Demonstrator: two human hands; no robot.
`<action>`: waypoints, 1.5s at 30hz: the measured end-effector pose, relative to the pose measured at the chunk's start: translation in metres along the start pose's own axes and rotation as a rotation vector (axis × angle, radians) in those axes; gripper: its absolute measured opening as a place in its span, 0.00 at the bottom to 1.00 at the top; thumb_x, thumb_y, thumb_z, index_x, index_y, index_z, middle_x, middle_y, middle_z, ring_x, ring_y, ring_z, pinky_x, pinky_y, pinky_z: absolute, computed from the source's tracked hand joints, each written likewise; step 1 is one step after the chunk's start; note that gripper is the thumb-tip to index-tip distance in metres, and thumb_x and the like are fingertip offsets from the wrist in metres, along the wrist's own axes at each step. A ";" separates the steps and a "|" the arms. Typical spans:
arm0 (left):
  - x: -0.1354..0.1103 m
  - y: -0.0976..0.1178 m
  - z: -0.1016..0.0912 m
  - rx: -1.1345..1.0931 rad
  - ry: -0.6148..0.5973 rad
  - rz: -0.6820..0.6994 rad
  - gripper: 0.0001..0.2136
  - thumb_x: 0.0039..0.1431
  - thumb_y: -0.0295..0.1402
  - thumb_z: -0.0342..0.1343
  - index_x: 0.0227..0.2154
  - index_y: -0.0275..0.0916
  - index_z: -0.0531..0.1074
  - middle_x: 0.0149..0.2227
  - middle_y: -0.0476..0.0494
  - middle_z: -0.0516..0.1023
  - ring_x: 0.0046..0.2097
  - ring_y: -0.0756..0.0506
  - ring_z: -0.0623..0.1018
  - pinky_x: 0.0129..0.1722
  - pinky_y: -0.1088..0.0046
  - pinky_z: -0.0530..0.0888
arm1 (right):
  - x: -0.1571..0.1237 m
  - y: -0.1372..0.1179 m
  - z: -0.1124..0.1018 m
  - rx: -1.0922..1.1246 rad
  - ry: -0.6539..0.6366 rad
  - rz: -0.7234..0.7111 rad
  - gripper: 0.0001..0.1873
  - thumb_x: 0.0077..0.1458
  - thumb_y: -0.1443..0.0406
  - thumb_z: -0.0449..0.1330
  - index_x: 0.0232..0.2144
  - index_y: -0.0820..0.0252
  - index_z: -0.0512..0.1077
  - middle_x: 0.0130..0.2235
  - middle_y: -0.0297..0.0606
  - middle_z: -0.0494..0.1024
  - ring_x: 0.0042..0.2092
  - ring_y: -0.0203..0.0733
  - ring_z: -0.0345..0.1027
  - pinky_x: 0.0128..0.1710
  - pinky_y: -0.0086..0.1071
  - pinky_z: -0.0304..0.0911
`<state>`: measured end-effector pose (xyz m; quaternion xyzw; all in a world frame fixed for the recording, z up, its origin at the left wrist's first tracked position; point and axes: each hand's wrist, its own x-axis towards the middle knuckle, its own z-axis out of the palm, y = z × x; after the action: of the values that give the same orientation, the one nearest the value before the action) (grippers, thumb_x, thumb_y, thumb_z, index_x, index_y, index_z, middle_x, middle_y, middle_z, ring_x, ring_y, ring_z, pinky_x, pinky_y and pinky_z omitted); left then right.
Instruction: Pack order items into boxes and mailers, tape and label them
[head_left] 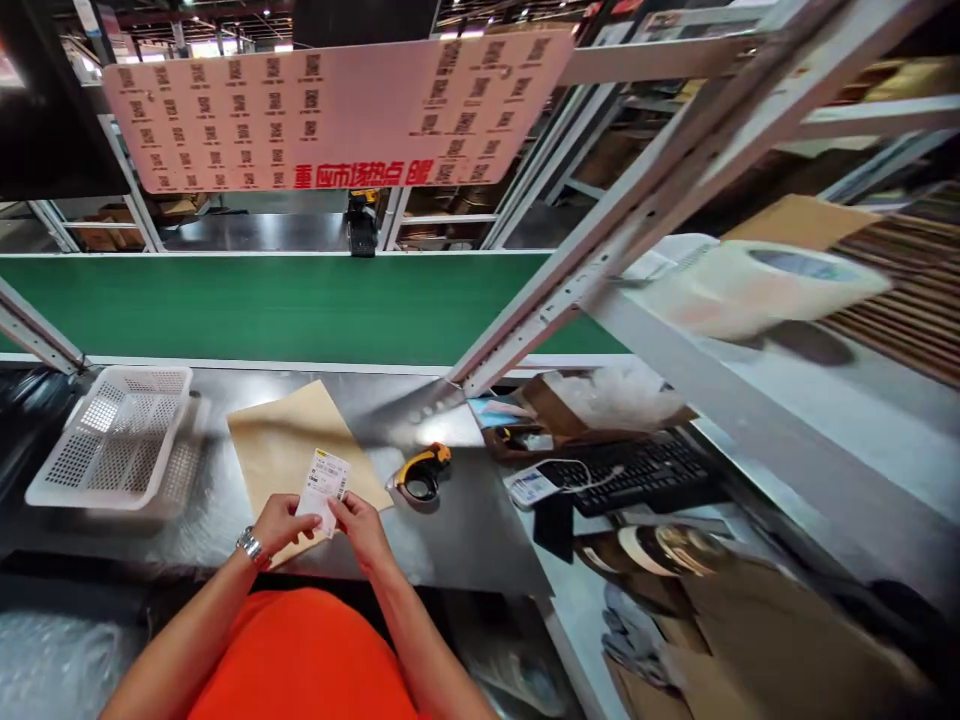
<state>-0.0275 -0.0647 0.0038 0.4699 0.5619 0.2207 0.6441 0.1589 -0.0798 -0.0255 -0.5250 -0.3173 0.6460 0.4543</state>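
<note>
A white printed shipping label [324, 490] with a yellow strip at its top is pinched between my two hands. My left hand [283, 524], with a metal watch at the wrist, grips its left edge. On the label's lower right side, my right hand [361, 522] closes thumb and fingers. Beneath them a tan paper envelope [289, 432] lies flat and askew on the metal table [465, 540], partly covered by the label and hands. To the right of the envelope rests an orange tape dispenser [422, 473].
A white perforated basket [112, 440] stands at the left. Behind the table runs a green conveyor belt [300, 305]. On the right are a black keyboard [637, 475], a cardboard box [570, 400], tape rolls and a slanted metal post [555, 290]. A pink sign [360, 110] hangs overhead.
</note>
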 end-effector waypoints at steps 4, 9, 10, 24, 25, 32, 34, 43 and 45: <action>0.003 0.001 0.028 -0.037 -0.040 -0.056 0.19 0.45 0.47 0.75 0.31 0.35 0.85 0.32 0.40 0.88 0.31 0.46 0.83 0.27 0.74 0.71 | -0.015 -0.006 -0.022 0.096 -0.004 0.044 0.38 0.35 0.33 0.79 0.32 0.56 0.82 0.33 0.36 0.85 0.34 0.45 0.74 0.40 0.39 0.70; 0.008 0.008 0.054 -0.020 0.070 -0.041 0.19 0.44 0.48 0.76 0.29 0.35 0.85 0.28 0.41 0.86 0.31 0.45 0.83 0.27 0.73 0.72 | -0.039 -0.002 -0.048 0.140 0.010 0.070 0.34 0.43 0.34 0.77 0.32 0.56 0.81 0.31 0.36 0.83 0.34 0.42 0.73 0.38 0.35 0.67; 0.008 0.009 0.057 -0.014 0.080 -0.040 0.19 0.44 0.48 0.76 0.28 0.35 0.85 0.27 0.41 0.86 0.31 0.44 0.83 0.28 0.73 0.72 | -0.044 0.001 -0.052 0.147 0.021 0.073 0.34 0.42 0.34 0.77 0.31 0.56 0.82 0.31 0.35 0.82 0.34 0.41 0.72 0.37 0.35 0.66; 0.013 0.017 0.072 0.008 0.076 0.026 0.19 0.45 0.48 0.75 0.29 0.35 0.85 0.27 0.39 0.86 0.29 0.45 0.81 0.28 0.72 0.72 | -0.070 0.002 -0.067 0.218 0.130 0.047 0.34 0.37 0.36 0.81 0.30 0.58 0.82 0.31 0.35 0.82 0.32 0.38 0.68 0.34 0.33 0.63; 0.013 0.017 0.073 0.007 0.070 0.028 0.19 0.45 0.48 0.75 0.29 0.35 0.85 0.27 0.39 0.86 0.29 0.45 0.81 0.28 0.72 0.72 | -0.071 0.002 -0.068 0.214 0.134 0.043 0.34 0.37 0.37 0.81 0.30 0.58 0.82 0.31 0.35 0.82 0.32 0.38 0.68 0.34 0.33 0.63; 0.012 0.015 0.080 0.010 0.055 0.022 0.18 0.47 0.47 0.74 0.27 0.35 0.84 0.25 0.41 0.85 0.28 0.46 0.80 0.28 0.72 0.71 | -0.075 0.006 -0.073 0.154 0.147 0.020 0.34 0.39 0.36 0.80 0.31 0.58 0.83 0.31 0.35 0.83 0.32 0.39 0.69 0.34 0.34 0.65; 0.011 0.014 0.081 0.018 0.061 0.016 0.18 0.47 0.47 0.74 0.27 0.35 0.84 0.25 0.41 0.85 0.28 0.46 0.80 0.28 0.72 0.71 | -0.075 0.008 -0.074 0.140 0.150 0.024 0.34 0.38 0.36 0.80 0.30 0.58 0.84 0.31 0.35 0.83 0.32 0.39 0.69 0.35 0.34 0.65; 0.007 0.008 0.083 -0.010 0.086 0.019 0.16 0.47 0.46 0.75 0.26 0.36 0.83 0.24 0.42 0.84 0.27 0.46 0.79 0.27 0.72 0.70 | -0.077 0.012 -0.075 0.067 0.146 0.008 0.34 0.39 0.35 0.80 0.30 0.58 0.85 0.31 0.38 0.84 0.31 0.40 0.68 0.36 0.36 0.64; 0.007 0.004 0.083 -0.015 0.079 0.032 0.15 0.48 0.45 0.74 0.26 0.37 0.83 0.24 0.42 0.84 0.27 0.46 0.79 0.27 0.72 0.70 | -0.079 0.012 -0.075 0.054 0.142 0.002 0.33 0.40 0.35 0.79 0.29 0.58 0.85 0.30 0.37 0.83 0.31 0.40 0.68 0.36 0.37 0.64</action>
<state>0.0525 -0.0870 -0.0022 0.4650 0.5777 0.2535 0.6211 0.2312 -0.1625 -0.0243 -0.5575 -0.2659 0.6159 0.4890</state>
